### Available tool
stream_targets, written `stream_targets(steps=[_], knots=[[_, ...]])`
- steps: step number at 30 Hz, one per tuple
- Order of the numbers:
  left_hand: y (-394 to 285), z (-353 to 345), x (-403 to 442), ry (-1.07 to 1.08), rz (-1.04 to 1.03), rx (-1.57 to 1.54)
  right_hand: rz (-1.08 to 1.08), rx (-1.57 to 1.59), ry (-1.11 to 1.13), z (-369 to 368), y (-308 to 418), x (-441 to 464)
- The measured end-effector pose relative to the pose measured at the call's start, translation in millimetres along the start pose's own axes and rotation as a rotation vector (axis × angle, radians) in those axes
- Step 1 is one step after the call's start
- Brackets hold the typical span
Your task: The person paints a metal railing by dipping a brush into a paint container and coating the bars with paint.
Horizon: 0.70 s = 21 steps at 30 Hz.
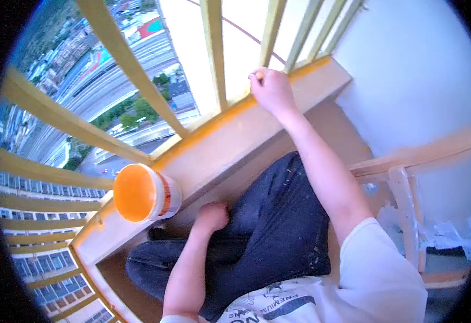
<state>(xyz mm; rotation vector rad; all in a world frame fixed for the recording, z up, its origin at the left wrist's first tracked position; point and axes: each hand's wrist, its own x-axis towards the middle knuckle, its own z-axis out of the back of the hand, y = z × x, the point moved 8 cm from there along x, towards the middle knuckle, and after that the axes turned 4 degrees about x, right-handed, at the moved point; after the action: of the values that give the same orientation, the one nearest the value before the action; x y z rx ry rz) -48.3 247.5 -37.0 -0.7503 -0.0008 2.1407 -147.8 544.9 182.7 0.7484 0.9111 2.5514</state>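
My right hand [272, 90] reaches out to the foot of the yellow railing bars [214, 51]. Its fingers are pinched together round something small that I cannot make out; only a bit of orange shows at the fingertips. Orange paint [224, 116] runs in a strip along the ledge where the bars meet it. My left hand [212, 217] is curled into a fist by my bent legs, with nothing visible in it. To its left, a white bucket [166, 195] with an orange inside stands tilted in view on the pale ledge [208, 157], against the railing.
A white wall [413, 70] closes off the right end of the ledge. Behind my right arm is a wooden frame [405, 210] with crumpled plastic sheeting [454, 237] around it. Beyond the bars, a long drop opens onto roads and buildings. My legs [278, 215] are folded close to the ledge.
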Motion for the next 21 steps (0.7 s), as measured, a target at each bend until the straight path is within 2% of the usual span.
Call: stream_targets(steps=[1,3,5,7,9,11,13,15,16,18,21], knots=[[4.7,-0.9,1.1,-0.005,0.026,0.011,0.011,0.026,0.000,-2.5,0.9,-4.2],[1.6,-3.0,2.8,0.103,0.031,-0.016,0.196,-0.266,0.037,-10.3,11.2,-17.5],[-1.3,7.5,1.4,0.109,0.069,-0.027,0.179,-0.115,-0.125,13.9,13.6,-26.3],[3.1,5.8,-6.1,0.113,0.131,-0.058,-0.007,0.333,-0.037,33.4,37.4,-42.7],[8.1,-7.4,1.5,0.093,0.127,-0.102,-0.053,0.864,0.180,18.5,79.3,-69.9],[8.9,-7.6,2.2,0.117,0.146,-0.111,-0.011,0.973,0.406,2.0,143.0,-93.5],[11.3,-13.5,1.4,0.146,0.145,-0.121,0.138,0.947,0.347,-0.3,202.1,-106.5],[16.4,-22.9,6.1,0.092,0.148,-0.126,0.245,0.692,0.405,-15.1,241.1,-108.2],[20.2,-30.5,8.9,0.086,0.149,-0.135,0.251,0.687,0.414,-26.9,252.9,-107.1],[24.5,-36.2,13.4,0.013,0.125,-0.162,0.555,0.400,0.337,-50.4,281.8,-111.7],[22.2,-27.0,7.5,0.020,0.140,-0.199,0.571,0.227,0.418,-96.1,288.0,-116.8]])
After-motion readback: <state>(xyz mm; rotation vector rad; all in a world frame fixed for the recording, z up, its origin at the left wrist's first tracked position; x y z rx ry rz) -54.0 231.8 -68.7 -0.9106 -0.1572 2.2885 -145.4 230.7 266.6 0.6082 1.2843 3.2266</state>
